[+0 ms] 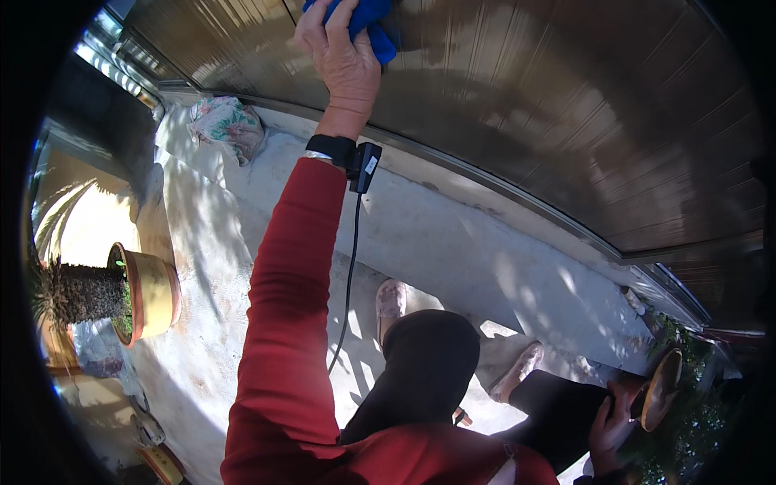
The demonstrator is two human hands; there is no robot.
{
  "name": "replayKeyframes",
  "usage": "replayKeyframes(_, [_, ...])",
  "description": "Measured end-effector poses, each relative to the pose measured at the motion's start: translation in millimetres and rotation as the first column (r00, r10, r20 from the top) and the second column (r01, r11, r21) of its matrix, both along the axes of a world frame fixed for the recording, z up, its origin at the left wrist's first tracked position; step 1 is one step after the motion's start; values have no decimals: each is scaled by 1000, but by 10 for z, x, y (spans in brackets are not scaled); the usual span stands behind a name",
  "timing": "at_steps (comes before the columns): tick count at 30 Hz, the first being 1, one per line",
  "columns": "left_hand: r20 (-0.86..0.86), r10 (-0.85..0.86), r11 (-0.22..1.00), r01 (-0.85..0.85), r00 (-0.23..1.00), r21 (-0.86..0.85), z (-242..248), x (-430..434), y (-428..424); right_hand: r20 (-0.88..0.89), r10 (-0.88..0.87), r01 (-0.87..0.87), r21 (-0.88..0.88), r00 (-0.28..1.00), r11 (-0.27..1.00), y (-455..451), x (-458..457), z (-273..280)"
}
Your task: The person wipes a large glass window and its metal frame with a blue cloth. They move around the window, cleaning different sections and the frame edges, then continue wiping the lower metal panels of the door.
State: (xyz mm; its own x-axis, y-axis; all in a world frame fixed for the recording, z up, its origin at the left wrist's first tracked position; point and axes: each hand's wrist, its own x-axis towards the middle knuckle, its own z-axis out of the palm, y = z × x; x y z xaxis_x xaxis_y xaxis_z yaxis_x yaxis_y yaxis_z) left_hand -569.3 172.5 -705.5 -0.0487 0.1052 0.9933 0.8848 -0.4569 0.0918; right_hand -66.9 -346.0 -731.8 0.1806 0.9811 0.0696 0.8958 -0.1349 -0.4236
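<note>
My left hand [345,63] reaches out to the top of the view and is shut on a blue cloth [381,45]. The cloth lies against a glossy brown panel [485,103] set in a metal frame; its far part is cut off by the view's edge. On that wrist sits a black strap with a small black device [365,167], from which a thin cable [350,273] hangs. Low at the right, my right hand [611,418] is beside my dark trouser leg, close to a brown round-rimmed pot [662,389]. Shadow hides whether its fingers grip anything.
A patterned cloth bundle [225,126] rests on the concrete ledge [424,206] below the panel. To the left stands a yellow flowerpot [151,294] with a thick-trunked plant [85,294]. Leafy greenery [679,436] grows at the lower right. Patches of sunlight mottle the floor.
</note>
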Motion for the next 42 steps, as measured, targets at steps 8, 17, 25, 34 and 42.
replayKeyframes(8, [502, 198, 925, 9, 842, -381, -2049, 646, -308, 30, 18, -16, -72, 999, 997, 17, 10, 40])
replayKeyframes(17, [824, 371, 594, 573, 428, -565, -1380, 1783, -908, 64, 32, -30, -29, 997, 999, 141, -162, -22])
replayKeyframes(25, [648, -313, 873, 479, 694, -91, 351, 775, -557, 33, 29, -32, 107, 999, 994, 9, -132, 29])
replayKeyframes(34, [-74, -191, 978, 183, 979, -97, -792, 1388, -511, -3, 34, -34, 71, 999, 997, -34, -86, 59])
replayKeyframes(42, [-391, -377, 800, 83, 840, -594, -1763, 1015, -912, 16, 48, -49, 79, 999, 996, -36, -135, 148])
